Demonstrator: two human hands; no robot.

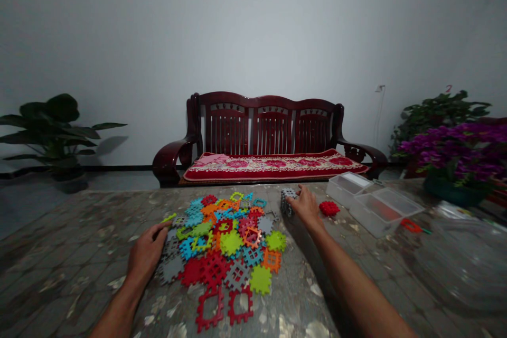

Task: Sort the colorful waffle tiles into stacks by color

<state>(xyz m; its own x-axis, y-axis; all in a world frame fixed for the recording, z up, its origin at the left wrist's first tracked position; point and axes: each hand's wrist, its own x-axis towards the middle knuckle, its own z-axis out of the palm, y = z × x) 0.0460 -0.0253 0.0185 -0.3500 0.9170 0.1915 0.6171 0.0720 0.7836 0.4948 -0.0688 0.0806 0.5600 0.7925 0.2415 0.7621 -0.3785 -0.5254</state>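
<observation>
My right hand (pixel 307 206) is at the far side of the table, its thumb and fingers closed on a small grey cube (pixel 288 203) built of notched plastic pieces. My left hand (pixel 147 249) is at the left edge of a spread pile of flat interlocking building pieces. A thin yellow-green piece (pixel 169 218), seen nearly edge-on, is at its fingertips. The pile holds solid and windowed squares, among them a lime square (pixel 231 243), an orange frame (pixel 271 260) and a red frame (pixel 209 309). A red built block (pixel 329 208) lies right of my right hand.
Clear plastic boxes (pixel 366 216) stand at the right, with an orange and green item (pixel 412 226) beside them. A transparent container (pixel 467 264) and purple flowers (pixel 459 153) are farther right. Behind the patterned table (pixel 297 296) is a wooden bench (pixel 273 121).
</observation>
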